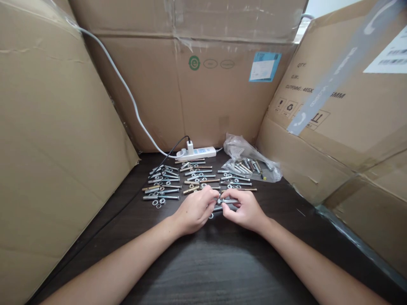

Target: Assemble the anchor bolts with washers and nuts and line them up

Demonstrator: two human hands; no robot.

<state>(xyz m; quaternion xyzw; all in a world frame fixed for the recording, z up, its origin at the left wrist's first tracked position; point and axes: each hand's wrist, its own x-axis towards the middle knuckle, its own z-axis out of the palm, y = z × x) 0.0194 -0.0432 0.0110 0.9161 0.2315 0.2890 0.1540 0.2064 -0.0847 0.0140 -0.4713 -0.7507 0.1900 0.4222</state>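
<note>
The fingers of the right hand (pixel 246 206) pinch a silver bolt (pixel 230 201), with the thumb below and a finger on top. The bolt lies on its side in the air between the two hands, just over the table (pixel 206 271). A shiny nut (pixel 219 201) sits on its left end. The fingers of the left hand (pixel 195 208) are curled close together right by that nut, but I cannot tell if they hold it.

Under the hands, another bolt (pixel 218 209) lies near a small ring (pixel 210 216). Farther back, lots of bolts and rings (pixel 161 192) lie in rows, mostly silver and some gold. A clear bag (pixel 237 146) on the right has more bolts in it. Behind the rows is a white power strip (pixel 203 153) with a white plug (pixel 190 147) in it. Big brown boxes (pixel 210 101) stand around the left, back and right.
</note>
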